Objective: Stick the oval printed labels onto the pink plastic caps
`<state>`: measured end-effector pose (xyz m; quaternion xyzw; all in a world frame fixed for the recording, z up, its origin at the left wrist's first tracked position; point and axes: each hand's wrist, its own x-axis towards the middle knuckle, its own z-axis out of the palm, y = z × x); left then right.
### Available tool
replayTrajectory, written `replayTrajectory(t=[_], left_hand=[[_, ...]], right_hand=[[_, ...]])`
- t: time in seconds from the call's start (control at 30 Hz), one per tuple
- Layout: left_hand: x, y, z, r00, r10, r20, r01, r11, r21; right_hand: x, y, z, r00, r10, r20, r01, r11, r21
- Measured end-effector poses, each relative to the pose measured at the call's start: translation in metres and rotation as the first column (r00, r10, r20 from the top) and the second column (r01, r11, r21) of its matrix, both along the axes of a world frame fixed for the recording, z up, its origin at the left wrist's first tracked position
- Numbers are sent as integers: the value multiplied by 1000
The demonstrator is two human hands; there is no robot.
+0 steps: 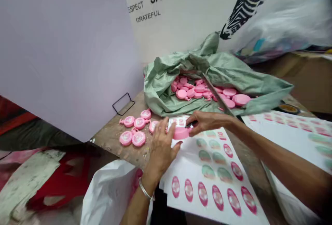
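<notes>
A round pink case (181,133) lies on the sticker sheet (192,169) between my hands. My left hand (162,147) is beside its left edge, fingers stretched and thumb apart; whether the fingertips touch the case is unclear. At its right side, my right hand (203,121) pinches a small dark tool (191,124), its exact kind too small to make out. Rows of pink-rimmed oval and green round stickers cover the sheet. Left of my left hand lie several pink cases (138,138) with round printed labels and small loops.
Behind, an open green sack (160,93) holds many plain pink cases (199,88). More sticker sheets (290,138) lie to the right. A large pale panel (67,52) rises at left beside a black wire stand (123,104). A white bag (109,190) hangs at the table's front edge.
</notes>
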<state>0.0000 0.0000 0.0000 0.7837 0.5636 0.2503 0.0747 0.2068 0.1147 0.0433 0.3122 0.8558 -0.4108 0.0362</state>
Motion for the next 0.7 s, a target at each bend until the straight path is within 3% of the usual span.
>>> replayTrajectory(t=[0.07,0.17,0.27,0.33,0.4,0.47,0.57,0.63,0.7], left_hand=[[9,-9,3,987,-135,86,150,968,-200],[19,-23,2,951,-147,272,239,909,-341],[26,-35,-6,925,1,379,133,936,-327],[30,-42,-10,917,98,387,18,958,-286],[33,-49,-12,859,162,485,-11,954,-300],[35,-55,-12,669,252,699,113,895,-431],[37,-64,-11,278,503,818,480,665,-572],[38,-65,-14,143,624,768,610,556,-565],[40,-61,-20,79,666,742,596,565,-571]], right_hand=[[4,-19,-3,998,53,45,-52,998,-19],[11,-41,-8,999,38,-2,-38,997,-70],[14,-58,-18,979,-126,-163,102,984,-147],[12,-71,-27,923,-292,-250,259,953,-157],[7,-84,-38,845,-428,-319,403,904,-145],[2,-97,-47,774,-494,-396,470,867,-164],[2,-110,-53,721,-484,-495,438,873,-215],[3,-109,-54,728,-451,-516,410,890,-199],[3,-101,-57,743,-460,-486,468,876,-113]])
